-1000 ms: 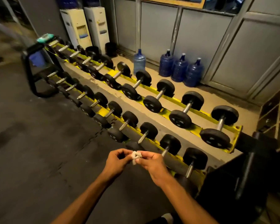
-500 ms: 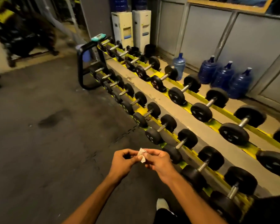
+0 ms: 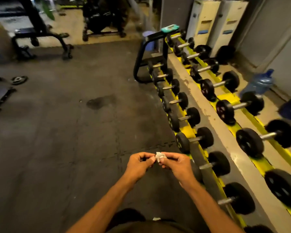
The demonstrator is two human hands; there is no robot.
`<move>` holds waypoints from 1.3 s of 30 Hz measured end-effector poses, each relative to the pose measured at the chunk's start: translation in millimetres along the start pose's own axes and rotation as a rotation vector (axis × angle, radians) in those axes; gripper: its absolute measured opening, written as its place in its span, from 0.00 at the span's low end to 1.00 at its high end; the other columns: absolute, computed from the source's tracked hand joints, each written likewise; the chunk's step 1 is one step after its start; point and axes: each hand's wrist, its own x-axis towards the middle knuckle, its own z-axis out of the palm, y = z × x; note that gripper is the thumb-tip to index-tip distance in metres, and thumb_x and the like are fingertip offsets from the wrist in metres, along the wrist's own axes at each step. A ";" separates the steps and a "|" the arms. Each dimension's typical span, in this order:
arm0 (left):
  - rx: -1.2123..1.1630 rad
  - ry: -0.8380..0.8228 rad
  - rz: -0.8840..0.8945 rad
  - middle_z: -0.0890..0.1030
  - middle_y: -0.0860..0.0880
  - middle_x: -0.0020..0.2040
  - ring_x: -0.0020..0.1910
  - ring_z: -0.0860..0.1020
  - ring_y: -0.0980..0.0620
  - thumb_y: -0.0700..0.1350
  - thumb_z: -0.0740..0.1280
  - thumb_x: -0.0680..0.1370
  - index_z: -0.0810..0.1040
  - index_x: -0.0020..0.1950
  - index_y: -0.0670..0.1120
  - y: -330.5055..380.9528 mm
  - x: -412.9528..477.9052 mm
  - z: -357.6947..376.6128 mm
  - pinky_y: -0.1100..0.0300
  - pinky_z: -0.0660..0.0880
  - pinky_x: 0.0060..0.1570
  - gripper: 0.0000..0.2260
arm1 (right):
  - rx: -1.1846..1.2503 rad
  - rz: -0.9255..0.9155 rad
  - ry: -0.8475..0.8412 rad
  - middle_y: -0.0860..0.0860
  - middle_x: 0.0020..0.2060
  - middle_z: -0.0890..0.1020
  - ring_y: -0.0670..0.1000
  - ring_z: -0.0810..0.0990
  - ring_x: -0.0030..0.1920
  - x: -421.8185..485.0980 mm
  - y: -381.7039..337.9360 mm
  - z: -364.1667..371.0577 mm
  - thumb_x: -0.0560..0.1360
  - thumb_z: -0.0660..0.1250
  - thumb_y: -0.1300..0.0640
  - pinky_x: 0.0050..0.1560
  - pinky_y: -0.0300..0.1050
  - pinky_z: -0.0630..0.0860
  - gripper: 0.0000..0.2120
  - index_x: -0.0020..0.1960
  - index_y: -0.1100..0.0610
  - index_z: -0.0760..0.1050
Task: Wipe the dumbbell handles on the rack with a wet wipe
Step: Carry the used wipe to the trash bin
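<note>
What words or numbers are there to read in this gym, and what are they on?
No text is readable.
Dumbbell ends: faint marks, too blurred.
Water dispensers: blue labels, too small.
Teal pack: print too blurred.
Wet wipe: no writing shows.

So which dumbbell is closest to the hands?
The lower-row dumbbell right beside the right hand, which covers its near end. Every other dumbbell sits farther away.

Black dumbbells [image 3: 207, 89] with silver handles [image 3: 219, 84] are lying on a yellow rack [image 3: 228, 98]. A white wipe [image 3: 158, 156] is showing at lower centre.
</note>
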 end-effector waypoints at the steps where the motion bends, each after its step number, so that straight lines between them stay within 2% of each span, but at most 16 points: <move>1: -0.021 0.046 -0.025 0.83 0.45 0.43 0.35 0.77 0.57 0.37 0.70 0.79 0.84 0.54 0.40 1.7 15.1 -4.4 0.70 0.72 0.33 0.06 | -0.003 0.028 -0.021 0.56 0.39 0.87 0.47 0.83 0.35 20.2 -1.7 2.8 0.72 0.72 0.71 0.37 0.37 0.79 0.10 0.49 0.59 0.84; 5: -0.055 0.177 -0.117 0.84 0.44 0.45 0.33 0.78 0.61 0.37 0.69 0.79 0.83 0.55 0.38 7.4 56.2 -28.7 0.72 0.71 0.32 0.06 | -0.039 0.106 -0.093 0.58 0.38 0.86 0.51 0.83 0.36 82.8 -8.4 22.1 0.73 0.71 0.70 0.36 0.37 0.79 0.09 0.51 0.61 0.83; 9: -0.117 0.322 -0.164 0.84 0.43 0.45 0.35 0.78 0.58 0.35 0.69 0.79 0.83 0.52 0.39 15.1 109.0 -73.6 0.72 0.72 0.32 0.05 | -0.066 0.170 -0.171 0.57 0.38 0.86 0.51 0.84 0.36 159.3 -17.5 63.1 0.74 0.70 0.71 0.36 0.39 0.80 0.09 0.50 0.60 0.81; 12: -0.129 0.388 -0.204 0.84 0.43 0.44 0.35 0.78 0.56 0.35 0.69 0.79 0.84 0.52 0.40 14.6 152.3 -107.9 0.71 0.72 0.32 0.05 | -0.079 0.208 -0.190 0.58 0.40 0.86 0.53 0.84 0.37 212.1 -16.6 92.6 0.73 0.71 0.70 0.37 0.41 0.80 0.11 0.54 0.60 0.80; 17: -0.125 0.406 -0.217 0.84 0.45 0.44 0.37 0.79 0.56 0.38 0.70 0.79 0.84 0.51 0.43 40.1 246.7 -181.1 0.71 0.72 0.32 0.04 | -0.084 0.195 -0.193 0.56 0.40 0.86 0.51 0.83 0.37 312.2 -48.0 156.6 0.75 0.68 0.71 0.38 0.40 0.81 0.13 0.52 0.56 0.80; 22: -0.122 0.405 -0.185 0.82 0.46 0.41 0.35 0.77 0.56 0.36 0.69 0.79 0.83 0.51 0.41 90.4 348.1 -249.7 0.72 0.71 0.31 0.04 | -0.044 0.169 -0.196 0.58 0.39 0.85 0.53 0.82 0.37 420.9 -93.0 225.3 0.76 0.66 0.72 0.39 0.40 0.81 0.11 0.53 0.61 0.81; 25: -0.138 0.385 -0.198 0.82 0.46 0.42 0.36 0.77 0.56 0.36 0.69 0.80 0.83 0.50 0.43 114.8 396.6 -275.1 0.72 0.71 0.31 0.04 | -0.024 0.203 -0.173 0.60 0.42 0.85 0.55 0.83 0.39 471.1 -111.0 251.3 0.76 0.67 0.71 0.40 0.41 0.82 0.09 0.53 0.63 0.81; 30: -0.135 0.378 -0.192 0.82 0.46 0.42 0.38 0.77 0.55 0.34 0.67 0.80 0.84 0.52 0.40 150.1 492.4 -327.6 0.73 0.72 0.33 0.06 | -0.028 0.239 -0.155 0.60 0.43 0.86 0.57 0.85 0.42 571.4 -126.7 295.6 0.75 0.69 0.70 0.43 0.43 0.83 0.09 0.54 0.64 0.81; 34: -0.129 0.415 -0.205 0.84 0.47 0.44 0.41 0.79 0.56 0.36 0.68 0.79 0.84 0.47 0.46 171.9 582.5 -387.0 0.73 0.72 0.34 0.08 | -0.036 0.271 -0.187 0.59 0.44 0.86 0.58 0.86 0.44 670.0 -141.9 346.3 0.75 0.70 0.68 0.44 0.45 0.83 0.08 0.54 0.62 0.81; 39: -0.155 0.498 -0.218 0.85 0.45 0.45 0.42 0.80 0.53 0.38 0.69 0.80 0.83 0.48 0.47 211.1 688.5 -452.3 0.72 0.73 0.34 0.06 | -0.107 0.324 -0.277 0.58 0.45 0.86 0.58 0.85 0.46 788.7 -184.9 408.8 0.75 0.70 0.67 0.45 0.46 0.83 0.09 0.55 0.61 0.81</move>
